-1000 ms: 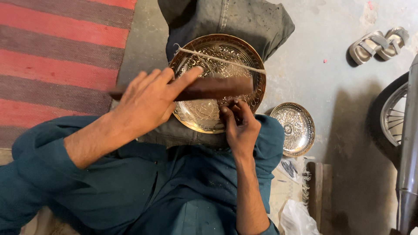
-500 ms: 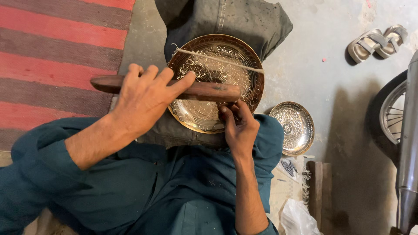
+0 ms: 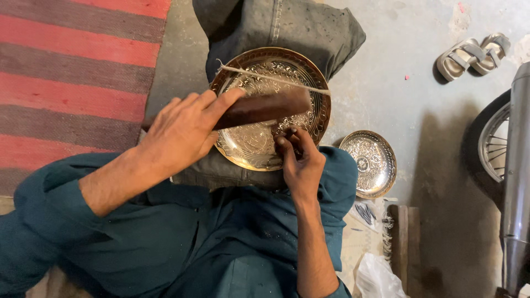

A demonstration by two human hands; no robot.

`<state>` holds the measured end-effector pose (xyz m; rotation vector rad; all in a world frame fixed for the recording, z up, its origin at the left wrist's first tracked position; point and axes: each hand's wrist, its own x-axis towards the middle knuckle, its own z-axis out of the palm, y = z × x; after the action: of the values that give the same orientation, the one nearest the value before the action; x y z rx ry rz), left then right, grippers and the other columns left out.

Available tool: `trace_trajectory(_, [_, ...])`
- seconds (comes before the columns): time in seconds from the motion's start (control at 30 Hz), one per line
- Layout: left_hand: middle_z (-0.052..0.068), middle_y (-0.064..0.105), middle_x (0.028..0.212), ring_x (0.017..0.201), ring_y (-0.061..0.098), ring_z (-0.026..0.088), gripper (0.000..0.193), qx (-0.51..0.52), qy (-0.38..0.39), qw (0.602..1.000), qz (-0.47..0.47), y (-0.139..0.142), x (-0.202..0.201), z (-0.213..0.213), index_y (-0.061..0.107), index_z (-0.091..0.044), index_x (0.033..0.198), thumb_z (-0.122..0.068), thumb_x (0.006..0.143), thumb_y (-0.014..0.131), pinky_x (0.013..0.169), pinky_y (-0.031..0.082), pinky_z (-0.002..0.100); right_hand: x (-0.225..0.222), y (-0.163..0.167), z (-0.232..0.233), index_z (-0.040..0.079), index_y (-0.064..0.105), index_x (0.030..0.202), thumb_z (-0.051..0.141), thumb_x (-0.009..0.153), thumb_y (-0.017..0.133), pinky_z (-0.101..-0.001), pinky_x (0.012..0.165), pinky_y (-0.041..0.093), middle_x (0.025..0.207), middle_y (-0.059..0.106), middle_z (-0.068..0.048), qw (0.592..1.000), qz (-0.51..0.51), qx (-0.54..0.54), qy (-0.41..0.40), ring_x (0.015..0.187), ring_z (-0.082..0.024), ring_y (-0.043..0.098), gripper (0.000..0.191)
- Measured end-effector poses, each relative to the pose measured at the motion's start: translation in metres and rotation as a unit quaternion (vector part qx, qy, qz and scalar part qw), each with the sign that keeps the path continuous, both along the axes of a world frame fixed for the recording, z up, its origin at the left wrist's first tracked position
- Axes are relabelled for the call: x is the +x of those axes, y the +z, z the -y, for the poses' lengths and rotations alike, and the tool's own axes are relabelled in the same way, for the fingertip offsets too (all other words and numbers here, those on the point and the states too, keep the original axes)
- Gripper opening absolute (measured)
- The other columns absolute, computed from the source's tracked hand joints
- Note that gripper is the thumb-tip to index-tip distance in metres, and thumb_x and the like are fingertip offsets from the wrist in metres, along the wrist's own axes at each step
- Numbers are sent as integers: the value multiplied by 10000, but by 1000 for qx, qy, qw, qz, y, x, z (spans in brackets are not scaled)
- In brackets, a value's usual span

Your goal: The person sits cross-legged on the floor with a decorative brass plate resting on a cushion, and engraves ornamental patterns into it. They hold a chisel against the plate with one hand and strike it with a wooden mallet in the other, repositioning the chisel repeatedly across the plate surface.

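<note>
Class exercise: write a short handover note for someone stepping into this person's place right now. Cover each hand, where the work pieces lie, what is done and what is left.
Left hand: gripping a dark wooden bar held level across the large plate.
Right hand: fingertips pinching a small tool, too hidden to identify, against the plate's face.
Large engraved brass plate: rests on grey cloth over the lap.
Small engraved dish: on the concrete floor, to the right.
Done: ornament covers the visible part of the plate.
Left: cannot tell which parts are unfinished.

We find open floor (image 3: 397,99) right of the engraved tray (image 3: 259,149); the small dish (image 3: 369,163), sandals (image 3: 472,55) and wheel (image 3: 494,146) crowd its edges.
</note>
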<state>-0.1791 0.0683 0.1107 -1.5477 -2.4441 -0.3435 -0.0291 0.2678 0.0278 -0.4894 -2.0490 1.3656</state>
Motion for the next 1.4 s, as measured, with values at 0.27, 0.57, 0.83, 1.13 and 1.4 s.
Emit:
trace_trajectory(0.27, [80,631,964,858,629,272,733,16,0,1000,12,5,2,-2,505,-178,1519,-18,819,649,728,412,437,0,1,0,-30,657,1229,-32,976,677,-248,810,604,1021,790,-101,1000,11,-15,4,937,-102,725,254])
trace_trajectory(0.57, [60,621,957,834,627,245,672,-14,18,999,-33,5,0,-1,499,-225,1536,-15,910,627,726,416,430,0,4,-1,-28,656,1237,-24,969,685,-251,806,613,1027,791,-114,1000,21,4,5,943,-109,741,269])
trace_trajectory(0.83, [111,594,1010,864,611,287,777,36,4,998,53,7,0,0,525,-149,1526,-22,771,655,726,439,454,1,-1,-1,-31,645,1235,-12,970,674,-273,812,636,1015,788,-107,999,21,-35,10,921,-117,745,268])
trace_trajectory(1.13, [198,618,1088,928,652,430,743,56,95,966,233,9,23,38,471,-167,1427,-54,737,719,766,532,523,4,4,-19,-13,624,1242,-29,1020,622,-275,877,606,1004,737,-72,985,-43,-158,54,972,-129,732,223])
trace_trajectory(1.4, [222,691,1146,1016,691,430,684,97,173,894,402,-16,62,48,453,-122,1402,-52,760,679,825,546,494,-13,26,-24,2,671,1248,-19,966,680,-260,862,587,1036,780,-85,981,83,-24,175,986,-123,734,282])
